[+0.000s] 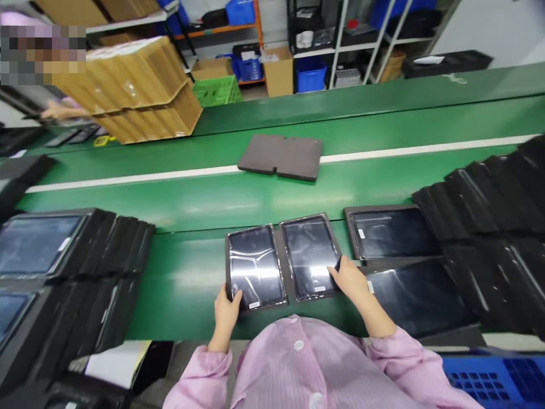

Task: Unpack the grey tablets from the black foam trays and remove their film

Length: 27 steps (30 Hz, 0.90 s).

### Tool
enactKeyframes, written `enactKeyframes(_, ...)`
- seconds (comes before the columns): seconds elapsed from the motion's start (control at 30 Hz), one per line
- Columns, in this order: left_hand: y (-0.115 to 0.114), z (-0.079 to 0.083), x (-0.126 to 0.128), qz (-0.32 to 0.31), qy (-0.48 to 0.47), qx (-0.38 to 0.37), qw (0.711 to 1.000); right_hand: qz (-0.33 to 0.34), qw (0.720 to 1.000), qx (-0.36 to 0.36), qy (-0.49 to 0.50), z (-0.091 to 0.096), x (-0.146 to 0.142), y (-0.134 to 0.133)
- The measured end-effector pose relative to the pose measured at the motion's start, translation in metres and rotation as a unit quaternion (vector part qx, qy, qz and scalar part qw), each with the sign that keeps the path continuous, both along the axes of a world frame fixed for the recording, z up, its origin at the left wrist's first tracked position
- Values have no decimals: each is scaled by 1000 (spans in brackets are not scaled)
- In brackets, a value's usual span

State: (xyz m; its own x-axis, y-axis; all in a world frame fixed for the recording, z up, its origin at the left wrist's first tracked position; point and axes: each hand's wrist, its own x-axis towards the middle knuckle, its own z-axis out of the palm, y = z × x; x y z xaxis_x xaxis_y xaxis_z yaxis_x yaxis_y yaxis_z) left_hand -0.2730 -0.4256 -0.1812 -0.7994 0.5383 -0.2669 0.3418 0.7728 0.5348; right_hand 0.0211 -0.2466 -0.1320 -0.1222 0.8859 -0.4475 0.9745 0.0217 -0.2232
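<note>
In front of my body is a dark foam tray [280, 250] with two flat black screens side by side in it. The left screen [255, 270] and the right screen [310, 250] look film-covered, shine with reflected light, and each has a small white label near its lower edge. My left hand [227, 307] grips the tray's lower left corner, thumb on top. At the right edge, my right hand [349, 278] is closed on the tray, its thumb over the right screen; the fingers underneath are hidden on both sides.
A bare dark foam tray [281, 156] lies farther back on the green conveyor [187, 199]. Stacked trays with screens lean at left [97, 250] and right [481, 227]. Cardboard dividers [140, 85] stand at the back left, near another person's hand [63, 109]. A blue crate [481, 380] is at lower right.
</note>
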Motion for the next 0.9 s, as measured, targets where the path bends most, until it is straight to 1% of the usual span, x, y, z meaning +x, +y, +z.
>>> enactKeyframes(0.1, -2, -2, -2, 27, -1, 2, 1000, 34, 999, -15, -34, -6, -19, 2)
enactKeyframes(0.2, -10, -1, -17, 43, -15, 7, 999, 70, 995, -33, -57, -9, -29, 2)
enactKeyframes(0.27, -21, 1, -31, 36, -40, 17, 998, 81, 993, -45, -70, -11, -34, 2)
enactKeyframes(0.33, -34, 4, -43, 17, -73, 31, 997, 74, 993, -54, -74, -14, -37, 2)
enactKeyframes(0.43, -54, 9, -52, -19, -110, 50, 992, 57, 994, -59, -69, -17, -38, 3)
enactKeyframes(0.5, -63, 11, -52, -48, -122, 57, 990, 55, 994, -64, -71, -17, -37, 4)
enactKeyframes(0.6, -68, 13, -49, -94, -125, 56, 986, 51, 993, -71, -78, -16, -38, 6)
enactKeyframes(0.7, -67, 15, -53, -178, -81, 16, 981, 42, 994, -66, -80, -16, -41, 5)
enactKeyframes(0.77, -64, 18, -61, -258, -32, -3, 966, 32, 994, -62, -83, -16, -43, 3)
enactKeyframes(0.8, -62, 19, -66, -297, -12, 0, 955, 25, 994, -65, -86, -16, -44, 1)
enactKeyframes(0.87, -59, 19, -77, -360, 15, 22, 933, 8, 991, -96, -97, -13, -45, -4)
enactKeyframes(0.9, -57, 18, -82, -378, 21, 35, 925, -1, 988, -111, -104, -11, -47, -7)
